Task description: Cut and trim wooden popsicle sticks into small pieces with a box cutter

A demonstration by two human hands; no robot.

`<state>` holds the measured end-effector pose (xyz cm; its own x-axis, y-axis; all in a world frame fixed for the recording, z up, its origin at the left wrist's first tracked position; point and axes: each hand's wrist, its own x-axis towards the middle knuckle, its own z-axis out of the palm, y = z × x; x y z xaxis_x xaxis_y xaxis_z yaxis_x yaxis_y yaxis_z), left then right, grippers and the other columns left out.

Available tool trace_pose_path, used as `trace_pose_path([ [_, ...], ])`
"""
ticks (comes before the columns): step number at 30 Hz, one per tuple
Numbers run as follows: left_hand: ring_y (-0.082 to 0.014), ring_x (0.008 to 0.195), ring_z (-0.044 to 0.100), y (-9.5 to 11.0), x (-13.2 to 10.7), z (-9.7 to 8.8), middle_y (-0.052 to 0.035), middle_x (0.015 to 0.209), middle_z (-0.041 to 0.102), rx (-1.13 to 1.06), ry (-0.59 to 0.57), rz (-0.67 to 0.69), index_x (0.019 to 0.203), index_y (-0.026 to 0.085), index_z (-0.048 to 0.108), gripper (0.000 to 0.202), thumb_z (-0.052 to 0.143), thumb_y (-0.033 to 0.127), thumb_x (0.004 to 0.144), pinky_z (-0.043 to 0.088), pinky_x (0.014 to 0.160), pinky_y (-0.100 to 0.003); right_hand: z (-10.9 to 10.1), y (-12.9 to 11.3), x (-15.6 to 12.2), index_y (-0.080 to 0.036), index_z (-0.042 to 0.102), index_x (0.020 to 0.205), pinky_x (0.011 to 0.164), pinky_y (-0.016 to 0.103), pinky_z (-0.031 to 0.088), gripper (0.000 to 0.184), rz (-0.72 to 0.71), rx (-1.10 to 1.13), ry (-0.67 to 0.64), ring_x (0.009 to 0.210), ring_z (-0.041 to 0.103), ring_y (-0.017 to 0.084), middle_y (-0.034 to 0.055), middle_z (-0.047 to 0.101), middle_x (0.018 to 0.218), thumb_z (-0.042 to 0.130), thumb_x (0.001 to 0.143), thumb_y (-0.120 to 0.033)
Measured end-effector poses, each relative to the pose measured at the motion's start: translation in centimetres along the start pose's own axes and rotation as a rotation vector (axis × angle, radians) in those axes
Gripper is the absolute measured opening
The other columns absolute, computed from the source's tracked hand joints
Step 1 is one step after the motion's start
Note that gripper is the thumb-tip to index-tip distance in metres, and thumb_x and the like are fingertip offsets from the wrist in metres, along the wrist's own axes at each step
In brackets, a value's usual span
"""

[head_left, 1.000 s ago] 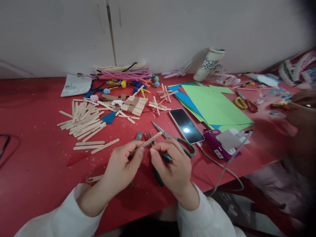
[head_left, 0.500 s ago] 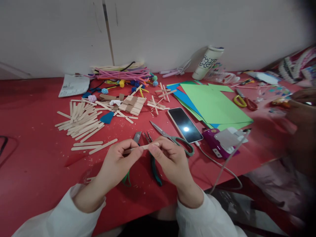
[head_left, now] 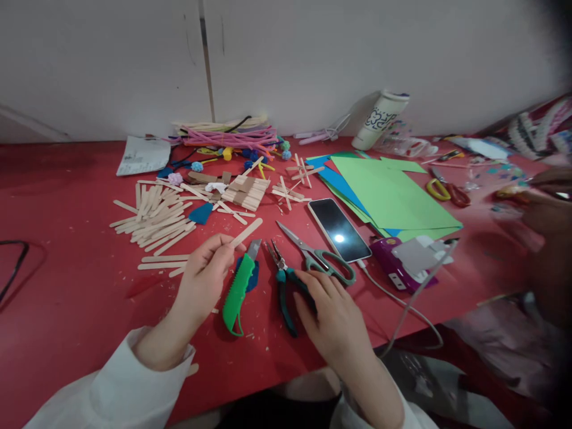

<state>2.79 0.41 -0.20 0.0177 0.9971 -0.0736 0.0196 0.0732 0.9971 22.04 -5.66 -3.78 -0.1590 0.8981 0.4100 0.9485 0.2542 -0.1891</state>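
Observation:
My left hand (head_left: 203,277) pinches a wooden craft stick (head_left: 246,232) near one end, its free end pointing up to the right. My right hand (head_left: 333,313) is over the right handle of the teal and black pliers (head_left: 282,280), fingers stretched and thumb apart; whether it touches the handle I cannot tell. Between my hands lies a green utility knife (head_left: 241,286), blade showing, partly over a small blue piece (head_left: 254,280). Beyond the right hand rest grey-green scissors (head_left: 313,253), slightly spread.
Loose craft sticks (head_left: 156,217) are heaped at left. Behind are stick shapes (head_left: 286,192) and pipe cleaners (head_left: 227,136). A phone (head_left: 339,229) on a cable, coloured paper (head_left: 393,193), a purple power block (head_left: 393,262) and a tumbler (head_left: 379,119) stand right. Another person's hand (head_left: 547,199) is far right.
My right hand has let go of the craft stick and moved down to the right, to the pliers. My left hand keeps the stick, now tilted upward. The utility knife is uncovered.

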Motion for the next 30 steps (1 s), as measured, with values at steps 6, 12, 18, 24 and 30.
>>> trace_pose_path([
  [6, -0.0065, 0.046, 0.031, 0.0, 0.1, 0.1, 0.0074, 0.053, 0.034, 0.059, -0.026, 0.048, 0.081, 0.018, 0.055, 0.018, 0.047, 0.034, 0.082, 0.027, 0.043, -0.018, 0.7, 0.5, 0.8, -0.014, 0.061, 0.101, 0.064, 0.036, 0.051, 0.025, -0.025, -0.038, -0.032, 0.076, 0.061, 0.024, 0.0104, 0.066, 0.083, 0.044, 0.083, -0.015],
  [12, -0.0065, 0.045, 0.035, 0.3, 0.0, 0.2, 0.0081, 0.051, 0.039, 0.066, 0.001, 0.039, 0.081, 0.018, 0.050, 0.017, 0.050, 0.036, 0.080, 0.030, 0.043, -0.017, -1.5, 0.2, 0.5, -0.021, 0.060, 0.101, 0.072, 0.031, 0.051, 0.021, 0.312, 0.769, -0.103, 0.086, 0.062, 0.019, 0.0070, 0.066, 0.094, 0.049, 0.084, -0.027],
  [18, -0.0065, 0.045, 0.038, 0.5, -0.4, 0.5, 0.0078, 0.051, 0.041, 0.110, -0.011, 0.029, 0.081, 0.019, 0.051, 0.018, 0.050, 0.036, 0.080, 0.031, 0.043, -0.016, -2.4, -2.5, -0.8, -0.024, 0.058, 0.097, 0.038, 0.017, 0.026, 0.042, 0.839, 1.932, -0.410, 0.052, 0.042, 0.009, 0.0033, 0.057, 0.073, 0.054, 0.075, -0.059],
  [24, -0.0061, 0.043, 0.038, 0.5, -0.5, 0.5, 0.0078, 0.052, 0.040, 0.190, -0.023, 0.086, 0.079, 0.018, 0.053, 0.018, 0.047, 0.035, 0.082, 0.031, 0.041, -0.016, -1.5, -3.8, -1.5, -0.023, 0.059, 0.108, 0.039, 0.015, 0.019, 0.057, 0.732, 2.269, -0.556, 0.057, 0.030, 0.008, 0.0025, 0.044, 0.079, 0.065, 0.063, -0.056],
  [30, -0.0074, 0.051, 0.047, 0.1, -1.0, 0.3, 0.0046, 0.059, 0.050, 0.287, -0.046, 0.196, 0.082, 0.018, 0.055, 0.019, 0.046, 0.035, 0.086, 0.038, 0.047, -0.017, -1.8, -4.6, -1.0, -0.023, 0.059, 0.109, 0.038, 0.015, 0.017, 0.052, 0.714, 2.315, -0.557, 0.057, 0.025, 0.008, 0.0009, 0.039, 0.078, 0.064, 0.064, -0.050],
])
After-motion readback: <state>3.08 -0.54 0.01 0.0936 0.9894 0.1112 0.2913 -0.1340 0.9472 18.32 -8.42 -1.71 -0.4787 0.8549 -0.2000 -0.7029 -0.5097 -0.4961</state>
